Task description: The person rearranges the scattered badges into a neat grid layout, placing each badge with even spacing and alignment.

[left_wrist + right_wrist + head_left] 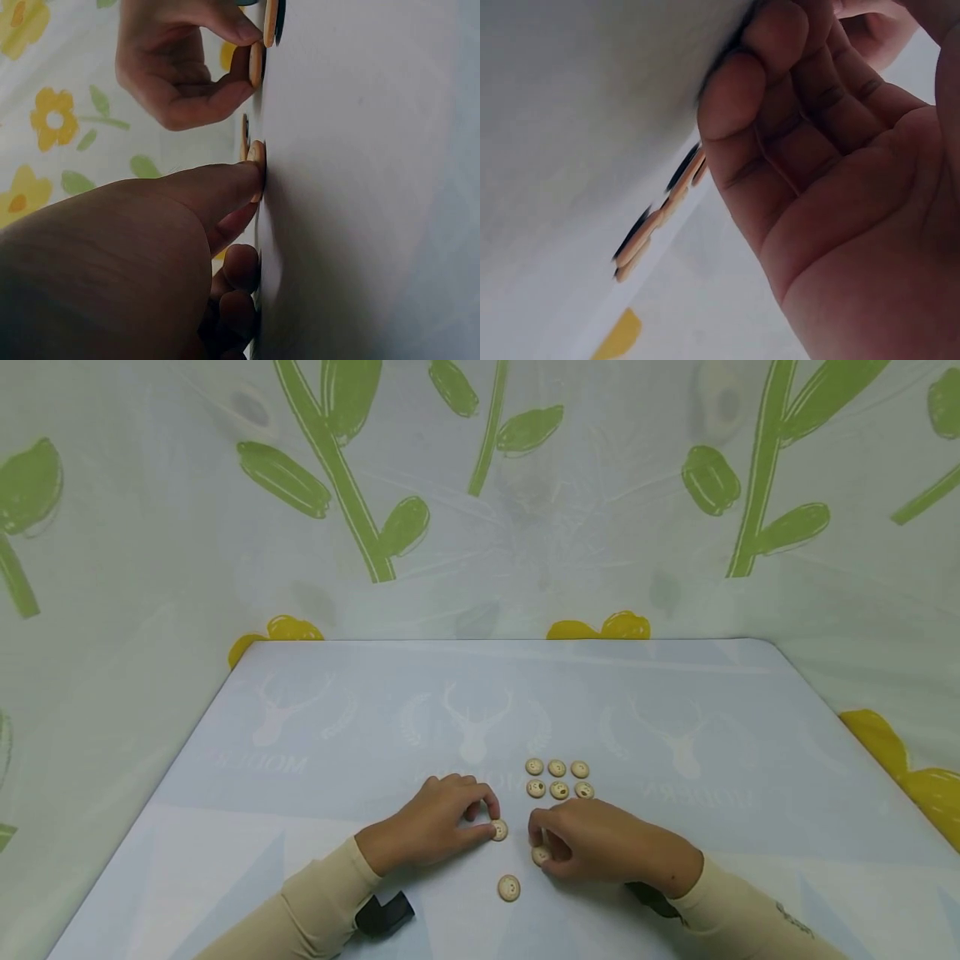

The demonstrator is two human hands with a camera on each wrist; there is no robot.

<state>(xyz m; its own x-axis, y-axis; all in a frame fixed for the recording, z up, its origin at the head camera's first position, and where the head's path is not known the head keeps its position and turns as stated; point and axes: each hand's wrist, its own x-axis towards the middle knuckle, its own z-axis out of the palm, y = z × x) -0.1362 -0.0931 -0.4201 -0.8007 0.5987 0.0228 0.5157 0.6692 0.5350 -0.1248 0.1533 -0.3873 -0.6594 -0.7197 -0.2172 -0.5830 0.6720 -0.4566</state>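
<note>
In the head view my left hand point(442, 822) pinches a small round wooden disc point(499, 830) between thumb and forefinger. The disc has small dark marks on its face. To its right, my right hand point(592, 843) pinches a similar disc point(541, 856) with thumb and curled forefinger. Both discs stay down at the table surface. The left wrist view shows the left hand's disc point(257, 165) edge-on, and the right hand's disc point(256, 64) beyond it. A loose disc point(508, 887) lies nearer me, between the hands. In the right wrist view the right hand point(832, 165) hides its own disc.
Two rows of three matching discs point(558, 789) lie just beyond the right hand. They rest on a pale blue-and-white table covering point(300, 810) with deer-head prints. A white curtain point(600, 552) with green leaves and yellow flowers hangs behind and at the sides.
</note>
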